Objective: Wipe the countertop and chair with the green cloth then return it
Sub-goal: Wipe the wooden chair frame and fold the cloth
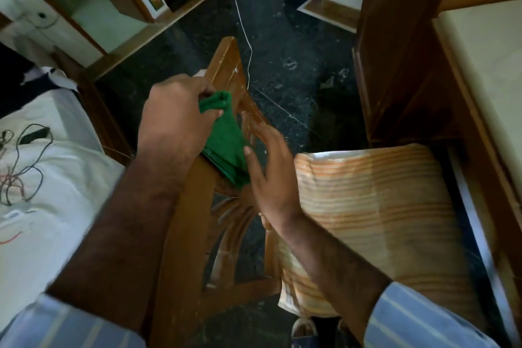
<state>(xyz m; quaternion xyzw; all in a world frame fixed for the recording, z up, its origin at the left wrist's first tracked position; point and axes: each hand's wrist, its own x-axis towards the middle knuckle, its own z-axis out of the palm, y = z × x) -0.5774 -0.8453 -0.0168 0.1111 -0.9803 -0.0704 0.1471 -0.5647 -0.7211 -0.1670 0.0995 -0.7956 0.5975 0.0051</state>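
The green cloth [226,140] hangs over the top rail of the wooden chair's back [226,65], folded into layers. My left hand [175,118] pinches the cloth's upper corner. Beside the cloth's lower edge my right hand [268,169] is flat with fingers apart, its thumb touching the fabric. The chair's seat carries an orange striped cushion [375,206]. The cream countertop [491,70] lies at the right edge, on a wooden cabinet.
A bed with a white sheet [42,178] and loose cables [19,155] is on the left. Dark stone floor [296,37] stretches ahead. A thin white cord [243,22] hangs down to the chair. A wooden cabinet [395,51] stands to the right.
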